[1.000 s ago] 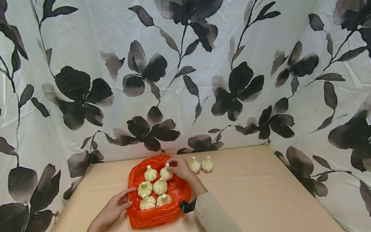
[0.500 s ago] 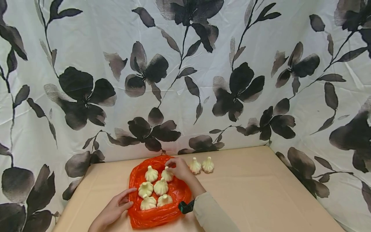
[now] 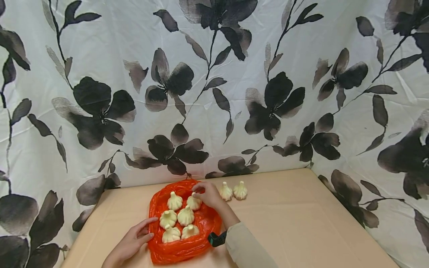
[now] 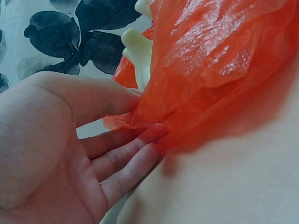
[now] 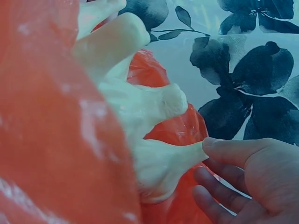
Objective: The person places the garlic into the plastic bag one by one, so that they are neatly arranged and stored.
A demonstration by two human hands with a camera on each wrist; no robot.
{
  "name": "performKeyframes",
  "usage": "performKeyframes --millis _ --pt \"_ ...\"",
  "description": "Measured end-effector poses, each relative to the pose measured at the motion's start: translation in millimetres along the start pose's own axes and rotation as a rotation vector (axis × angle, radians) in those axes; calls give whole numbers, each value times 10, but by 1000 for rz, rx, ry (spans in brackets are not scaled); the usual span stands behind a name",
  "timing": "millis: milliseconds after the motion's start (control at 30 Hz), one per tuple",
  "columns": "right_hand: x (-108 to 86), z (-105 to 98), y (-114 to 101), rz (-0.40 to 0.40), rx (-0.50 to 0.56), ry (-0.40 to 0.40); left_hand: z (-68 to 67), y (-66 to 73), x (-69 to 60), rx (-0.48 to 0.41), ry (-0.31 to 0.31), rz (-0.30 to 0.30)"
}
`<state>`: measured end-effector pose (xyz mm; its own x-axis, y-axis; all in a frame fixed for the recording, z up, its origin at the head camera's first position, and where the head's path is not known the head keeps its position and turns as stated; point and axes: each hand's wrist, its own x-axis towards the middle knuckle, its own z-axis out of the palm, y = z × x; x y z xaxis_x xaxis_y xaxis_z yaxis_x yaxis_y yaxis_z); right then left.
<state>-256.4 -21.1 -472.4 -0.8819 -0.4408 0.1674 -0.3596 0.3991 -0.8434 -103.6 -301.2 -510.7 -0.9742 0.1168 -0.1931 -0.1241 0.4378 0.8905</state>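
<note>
A red plastic bag (image 3: 204, 243) lies open on the table with several pale garlic bulbs (image 3: 174, 201) sitting upright inside. My left hand (image 3: 131, 241) is at the bag's left side; in the left wrist view its thumb and fingers (image 4: 126, 168) pinch the edge of the red plastic. Reaching over the bag from the right, my right hand (image 3: 209, 195) pinches the stem of the back right garlic bulb (image 3: 193, 203). The right wrist view shows that bulb (image 5: 161, 168) with the thumb (image 5: 233, 150) at the tip of its stem.
Two more garlic bulbs (image 3: 226, 191) stand on the table just right of the bag, near the back edge. The tan tabletop (image 3: 301, 223) stretches to the right. A white curtain (image 3: 221, 123) with dark flowers hangs behind and along the sides.
</note>
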Motion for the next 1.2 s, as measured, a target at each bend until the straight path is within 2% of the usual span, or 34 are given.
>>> performKeyframes --millis 200,800,1200 --pt "-49 -78 -18 -52 23 11 4 5 0 11 3 -10" --pt "-274 -245 -79 -4 67 26 -46 -5 -53 9 -25 24" --pt "-309 -389 -57 3 67 26 -24 32 -32 -3 -19 -4"
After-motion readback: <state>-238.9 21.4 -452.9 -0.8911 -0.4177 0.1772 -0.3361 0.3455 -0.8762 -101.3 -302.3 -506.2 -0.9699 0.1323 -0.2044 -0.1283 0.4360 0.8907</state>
